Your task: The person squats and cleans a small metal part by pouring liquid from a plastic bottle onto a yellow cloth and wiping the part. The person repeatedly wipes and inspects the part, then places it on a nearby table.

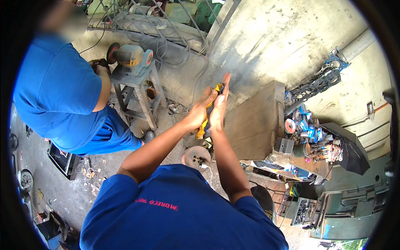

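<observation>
A yellow-and-dark piece, apparently a work glove or cloth [201, 132], is pressed between my two palms in front of me. My left hand [199, 111] lies along its left side with the fingers bent against it. On the other side my right hand [219, 107] presses flat, its fingers stretched upward. Yellow edges stick out above and below the palms, while the middle is hidden. Both forearms reach forward over the floor, close to the side of a brown cabinet [255, 121].
A co-worker in blue [62, 91] holds something dark by a bench grinder [130, 56] on a metal stand [139, 89]. A round base with sockets [196, 157] sits below my hands. To the right are a cluttered shelf [310, 162] and a black umbrella [350, 148]. Rings litter the floor.
</observation>
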Motion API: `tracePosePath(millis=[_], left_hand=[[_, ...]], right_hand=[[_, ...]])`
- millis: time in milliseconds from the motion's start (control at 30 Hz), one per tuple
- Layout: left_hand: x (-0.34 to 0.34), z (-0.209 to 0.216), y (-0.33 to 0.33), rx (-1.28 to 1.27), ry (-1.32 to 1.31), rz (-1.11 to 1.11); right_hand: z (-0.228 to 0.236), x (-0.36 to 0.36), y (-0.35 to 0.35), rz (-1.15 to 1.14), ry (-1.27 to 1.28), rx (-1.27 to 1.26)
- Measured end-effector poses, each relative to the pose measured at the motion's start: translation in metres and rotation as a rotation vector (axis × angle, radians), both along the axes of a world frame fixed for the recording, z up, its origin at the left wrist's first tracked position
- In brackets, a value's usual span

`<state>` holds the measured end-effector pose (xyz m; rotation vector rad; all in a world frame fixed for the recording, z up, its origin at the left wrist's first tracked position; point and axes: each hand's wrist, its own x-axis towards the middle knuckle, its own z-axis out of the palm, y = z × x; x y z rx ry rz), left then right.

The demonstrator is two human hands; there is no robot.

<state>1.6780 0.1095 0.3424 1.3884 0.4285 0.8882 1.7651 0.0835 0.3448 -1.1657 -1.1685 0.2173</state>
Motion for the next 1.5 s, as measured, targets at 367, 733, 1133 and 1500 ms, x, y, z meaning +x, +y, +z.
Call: tracePosePath(millis=[367,733,1133,1500], left_hand=[[-0.003,0.054,-0.013,0.421,-0.010,0.312],[-0.025,0.006,0.041,0.611,0.148,0.564],[0.009,0.048,-0.042,0.225,-0.039,0.125],[0.011,0.099,-0.016,0.724,0.056,0.382]], right_hand=[[0.062,-0.049,-0.037,0.314,0.999,0.148],[0.067,0.038,-0.047,0.842,1.094,0.435],[0.042,0.026,-0.024,0.088,0.483,0.197],[0.045,-0.046,-0.049,0.337,1.047,0.057]])
